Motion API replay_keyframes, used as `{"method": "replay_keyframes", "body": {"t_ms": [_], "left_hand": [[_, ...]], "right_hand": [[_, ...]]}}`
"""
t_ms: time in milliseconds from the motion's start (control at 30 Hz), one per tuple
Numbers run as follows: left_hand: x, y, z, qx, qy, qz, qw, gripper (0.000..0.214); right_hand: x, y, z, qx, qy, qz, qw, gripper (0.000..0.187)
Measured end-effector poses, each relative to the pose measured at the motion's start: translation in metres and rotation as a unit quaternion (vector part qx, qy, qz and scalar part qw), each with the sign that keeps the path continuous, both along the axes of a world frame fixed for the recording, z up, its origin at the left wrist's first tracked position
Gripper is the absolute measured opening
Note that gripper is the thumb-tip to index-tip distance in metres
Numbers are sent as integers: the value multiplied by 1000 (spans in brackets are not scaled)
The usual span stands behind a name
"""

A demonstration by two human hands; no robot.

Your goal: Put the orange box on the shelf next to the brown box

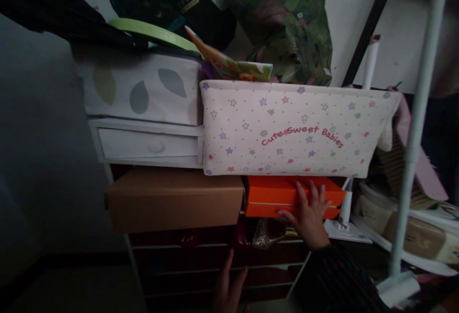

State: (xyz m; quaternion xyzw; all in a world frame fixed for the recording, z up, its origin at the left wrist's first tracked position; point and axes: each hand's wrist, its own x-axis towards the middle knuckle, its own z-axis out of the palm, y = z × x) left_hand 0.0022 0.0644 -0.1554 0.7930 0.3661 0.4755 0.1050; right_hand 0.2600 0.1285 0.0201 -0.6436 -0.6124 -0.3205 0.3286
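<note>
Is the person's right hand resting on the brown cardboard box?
No, the right hand lies with spread fingers on the orange box, beside the brown cardboard box.

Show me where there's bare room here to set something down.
Bare room: the dim floor at lower left, and the seemingly bare slatted shelves beneath the brown box, beside the left hand. Crowded above: the right hand lies on the orange box, wedged under the star-print bin.
</note>
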Motion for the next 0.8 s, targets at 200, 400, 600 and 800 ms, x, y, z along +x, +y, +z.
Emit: {"method": "replay_keyframes", "body": {"t_ms": [200,400,600,800], "left_hand": [[-7,6,-39,-16,-19,-7,1000,61],[-23,13,-50,-10,-20,18,1000,59],[-41,20,-13,-88,10,66,994,55],[-32,40,25,-161,72,38,984,68]], "right_hand": [[-4,-2,-2,23,23,26,999,99],[-60,-33,-49,107,145,130,975,58],[-112,-28,-128,-341,347,162,859,60],[-126,-18,-142,-359,416,239,800,71]]}}
